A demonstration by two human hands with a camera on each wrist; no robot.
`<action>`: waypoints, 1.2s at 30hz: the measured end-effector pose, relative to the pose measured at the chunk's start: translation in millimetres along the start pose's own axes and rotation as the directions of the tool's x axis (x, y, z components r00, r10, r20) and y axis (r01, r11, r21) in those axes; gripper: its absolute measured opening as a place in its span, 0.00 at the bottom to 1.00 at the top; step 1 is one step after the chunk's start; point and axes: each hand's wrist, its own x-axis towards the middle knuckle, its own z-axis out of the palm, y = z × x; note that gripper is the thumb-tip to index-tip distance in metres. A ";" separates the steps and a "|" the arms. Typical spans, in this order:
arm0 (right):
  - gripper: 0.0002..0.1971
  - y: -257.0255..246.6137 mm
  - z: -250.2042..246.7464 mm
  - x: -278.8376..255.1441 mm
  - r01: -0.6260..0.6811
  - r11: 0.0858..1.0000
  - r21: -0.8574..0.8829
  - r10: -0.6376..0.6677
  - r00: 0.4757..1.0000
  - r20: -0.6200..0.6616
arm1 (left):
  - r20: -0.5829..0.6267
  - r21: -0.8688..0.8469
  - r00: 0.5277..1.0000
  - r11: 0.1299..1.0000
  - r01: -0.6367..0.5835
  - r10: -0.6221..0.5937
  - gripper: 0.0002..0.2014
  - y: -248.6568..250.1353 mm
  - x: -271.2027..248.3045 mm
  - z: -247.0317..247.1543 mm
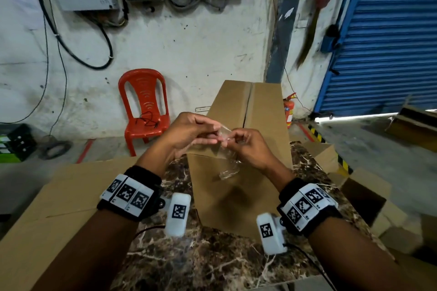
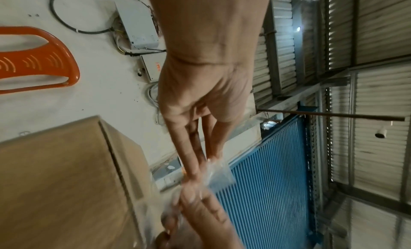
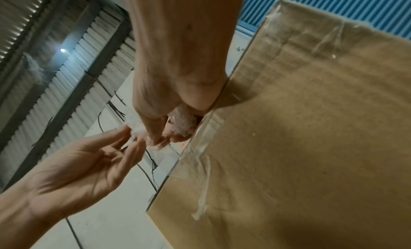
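Both hands pinch the tape (image 1: 226,133). The left hand (image 1: 189,132) nips one end between thumb and fingertips; the right hand (image 1: 247,146) curls round the other, with a crumpled wad in its palm. The tape hangs in the air just above the box (image 1: 236,186), a loose end dangling. This looks like stripped tape being balled up. Next it needs rolling in tight and freeing from sticky fingers. The box stands on a marble table (image 1: 201,257), with flat cardboard (image 1: 59,208) beside it. Behind are a red chair (image 1: 144,101), a blue shutter (image 1: 390,30) and a scuffed wall (image 1: 189,42).
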 end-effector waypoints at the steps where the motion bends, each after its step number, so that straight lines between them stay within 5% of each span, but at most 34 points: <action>1: 0.04 -0.3 -0.6 0.3 0.000 1.000 0.006 0.000 1.000 -0.030 | 0.047 0.055 0.999 0.998 0.023 -0.025 0.12 2.3 -0.6 -6.0; 5: 0.11 -1.5 -3.5 -0.6 -0.039 0.998 0.055 0.046 0.989 -0.142 | 0.094 0.444 0.995 0.896 -0.005 -0.041 0.20 -7.1 8.2 -23.9; 9: 0.13 1.9 -3.3 -1.5 0.001 0.995 0.100 0.029 0.954 -0.297 | 0.033 0.680 0.975 0.710 -0.184 0.221 0.18 -45.5 20.0 -7.7; 13: 0.18 7.4 -1.4 -1.9 0.087 0.984 0.159 0.009 0.851 -0.525 | 0.046 0.815 0.886 0.496 -0.301 0.462 0.10 -78.7 25.2 -2.7; 16: 0.19 7.9 -7.1 0.3 0.187 0.921 0.343 0.129 0.685 -0.717 | 0.035 0.820 0.861 0.477 -0.315 0.508 0.09 -86.1 25.8 -2.5; 24: 0.15 -2.7 -22.7 0.8 0.298 0.750 0.590 0.392 0.518 -0.760 | 0.039 0.830 0.856 0.461 -0.315 0.515 0.10 -92.4 26.0 6.8; 27: 0.09 0.6 -30.6 -4.0 0.223 0.895 0.386 0.205 0.562 -0.801 | 0.034 0.839 0.850 0.447 -0.311 0.526 0.09 -93.3 26.6 13.7; 29: 0.04 -0.1 -35.8 -12.7 0.065 0.996 -0.058 -0.087 0.747 -0.659 | 0.036 0.847 0.843 0.432 -0.311 0.537 0.09 -93.0 25.7 14.3; 31: 0.20 4.7 -43.4 -18.4 -0.073 0.881 -0.468 -0.109 0.930 -0.350 | 0.047 0.855 0.839 0.413 -0.314 0.541 0.10 -94.1 24.9 11.4; 32: 0.26 5.4 -46.8 -19.8 -0.123 0.781 -0.612 -0.039 0.969 -0.244 | 0.054 0.857 0.842 0.408 -0.315 0.537 0.13 -94.7 24.5 9.6; 36: 0.29 0.1 -54.6 -27.6 -0.023 0.484 -0.875 0.113 0.993 0.036 | 0.067 0.870 0.838 0.379 -0.315 0.542 0.24 -97.4 23.9 11.4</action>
